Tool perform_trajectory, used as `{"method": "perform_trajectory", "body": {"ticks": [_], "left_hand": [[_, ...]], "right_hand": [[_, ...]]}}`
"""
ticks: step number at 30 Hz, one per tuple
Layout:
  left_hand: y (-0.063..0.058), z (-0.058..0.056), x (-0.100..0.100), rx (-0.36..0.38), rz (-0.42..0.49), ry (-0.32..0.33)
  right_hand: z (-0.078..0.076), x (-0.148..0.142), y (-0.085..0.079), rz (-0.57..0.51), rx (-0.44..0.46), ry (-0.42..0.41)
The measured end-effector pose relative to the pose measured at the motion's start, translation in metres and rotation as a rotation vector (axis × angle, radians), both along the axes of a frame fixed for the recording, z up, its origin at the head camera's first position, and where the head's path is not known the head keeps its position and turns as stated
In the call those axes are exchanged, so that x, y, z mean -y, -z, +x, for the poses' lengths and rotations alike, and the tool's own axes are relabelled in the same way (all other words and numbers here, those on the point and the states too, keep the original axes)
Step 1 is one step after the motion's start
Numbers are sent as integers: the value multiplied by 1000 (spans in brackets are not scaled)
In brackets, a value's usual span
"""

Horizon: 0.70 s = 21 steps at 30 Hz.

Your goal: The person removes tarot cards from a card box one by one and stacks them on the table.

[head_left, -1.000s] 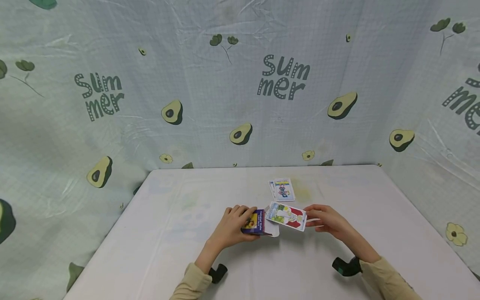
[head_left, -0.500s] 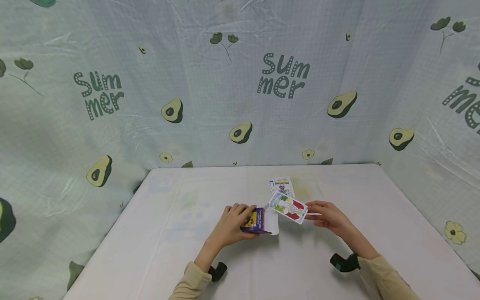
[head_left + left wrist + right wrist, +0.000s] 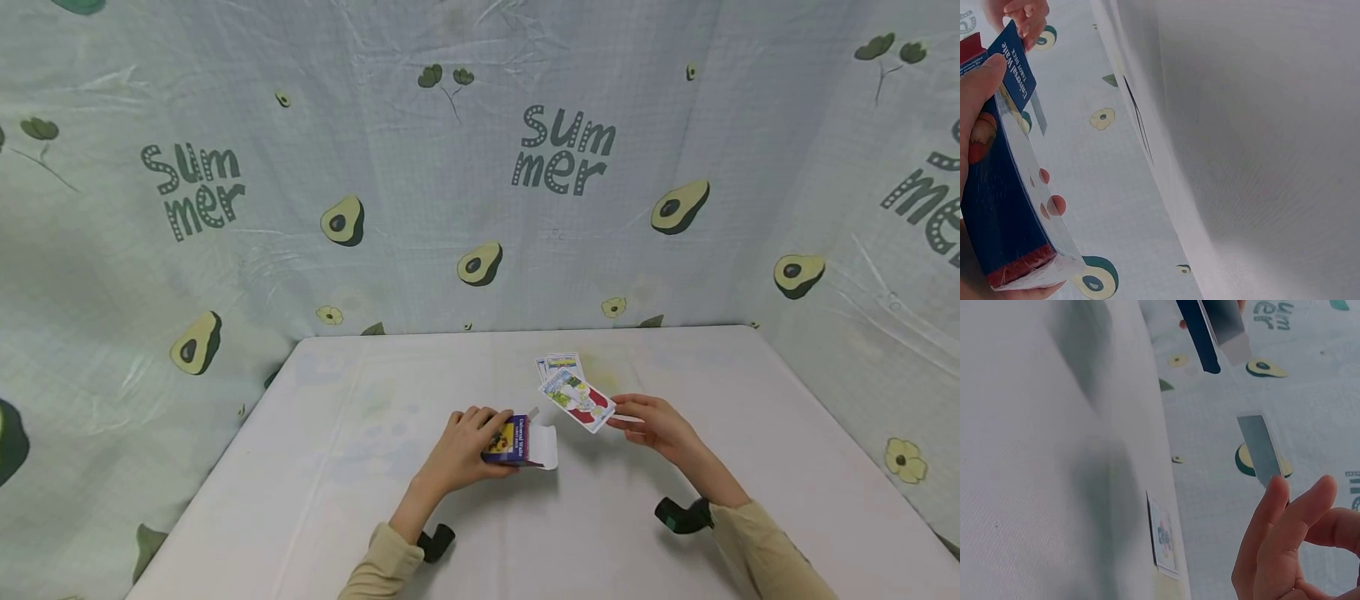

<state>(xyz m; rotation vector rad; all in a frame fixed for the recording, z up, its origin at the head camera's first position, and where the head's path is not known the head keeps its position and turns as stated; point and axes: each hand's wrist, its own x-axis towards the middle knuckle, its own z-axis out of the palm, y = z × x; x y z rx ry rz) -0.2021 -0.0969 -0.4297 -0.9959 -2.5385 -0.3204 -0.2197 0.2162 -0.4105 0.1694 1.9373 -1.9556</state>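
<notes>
In the head view my left hand (image 3: 467, 454) grips a tarot deck box (image 3: 517, 442), purple-blue with a yellow picture. Its flap stands open toward the right. The left wrist view shows the same box (image 3: 1007, 206) close up, with the thumb across it. My right hand (image 3: 656, 429) pinches a tarot card (image 3: 577, 400) by its right end, above the table. The card has a figure in red and white with green on it. Beyond it lie several cards (image 3: 562, 360), face up and partly covered by the held card. The right wrist view catches the held card (image 3: 1263, 447) at the fingertips.
A white-covered table (image 3: 420, 533) spreads beneath both hands. Behind it hangs a pale curtain (image 3: 405, 167) printed with avocados and lettering. A black wrist camera (image 3: 682, 515) sits at the right wrist, and another camera (image 3: 437, 543) at the left.
My right hand has carried the tarot card away from the box, up and farther back over the cards on the table. The left hand and box have stayed almost still.
</notes>
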Motion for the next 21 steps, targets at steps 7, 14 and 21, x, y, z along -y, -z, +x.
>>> {"method": "perform_trajectory", "body": {"ticks": [7, 14, 21], "left_hand": [[0, 0, -1, 7, 11, 4], [1, -1, -2, 17, -5, -4], [0, -1, -3, 29, 7, -6]], "right_hand": [[-8, 5, -1, -32, 44, 80], [-15, 10, -1, -119, 72, 155], [-25, 16, -3, -160, 73, 208]]}}
